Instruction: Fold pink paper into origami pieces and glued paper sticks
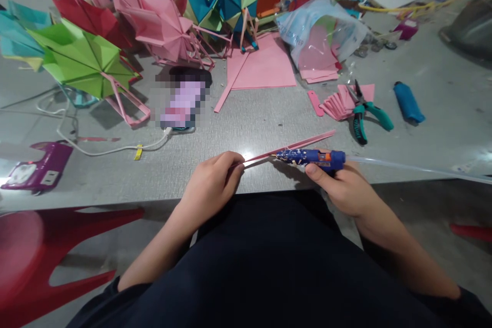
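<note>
My left hand (pixel 215 177) pinches one end of a folded pink paper strip (pixel 307 139) close to the table's front edge. The strip slants up to the right, its far end free. A blue hot glue gun (pixel 302 156) is gripped in my right hand (pixel 342 184), thumb along its near side. Its nozzle points left and lies at the strip, a short way from my left fingertips; whether it touches cannot be told. From the gun's rear a long clear glue stick (pixel 403 165) runs off to the right.
Folded paper wheels in green (pixel 84 59) and pink (pixel 161 23) stand at the back left, near a charging phone (pixel 182 102). Pink sheets (pixel 265 64) lie mid-table. Pliers (pixel 361 113), a blue lighter-like object (pixel 408 102) and a plastic bag (pixel 323 31) are to the right. A red stool (pixel 23 246) stands below left.
</note>
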The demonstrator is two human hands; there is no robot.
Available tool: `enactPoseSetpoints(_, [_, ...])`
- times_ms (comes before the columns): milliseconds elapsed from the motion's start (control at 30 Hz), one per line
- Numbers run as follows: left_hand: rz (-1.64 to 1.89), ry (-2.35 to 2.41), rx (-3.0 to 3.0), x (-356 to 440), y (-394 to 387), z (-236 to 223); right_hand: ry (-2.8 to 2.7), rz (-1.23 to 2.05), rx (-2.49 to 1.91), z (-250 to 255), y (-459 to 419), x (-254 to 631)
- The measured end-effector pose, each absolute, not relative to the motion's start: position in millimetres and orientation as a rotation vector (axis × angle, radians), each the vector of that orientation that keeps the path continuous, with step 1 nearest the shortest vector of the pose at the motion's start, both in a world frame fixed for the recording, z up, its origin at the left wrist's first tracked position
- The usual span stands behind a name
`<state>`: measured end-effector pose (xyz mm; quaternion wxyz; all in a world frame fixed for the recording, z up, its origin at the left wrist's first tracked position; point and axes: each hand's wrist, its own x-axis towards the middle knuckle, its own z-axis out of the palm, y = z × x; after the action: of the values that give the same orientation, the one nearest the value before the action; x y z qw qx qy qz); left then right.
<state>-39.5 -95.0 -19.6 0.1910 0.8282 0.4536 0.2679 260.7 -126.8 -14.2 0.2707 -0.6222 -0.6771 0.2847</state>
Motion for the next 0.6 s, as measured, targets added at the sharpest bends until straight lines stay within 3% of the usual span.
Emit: enactPoseSetpoints(600, [0.747,1.298,2.312,-39.4,-95.3,-17.5,-1.833,0.672,-1.707,-8.8,-127.6,270.1])
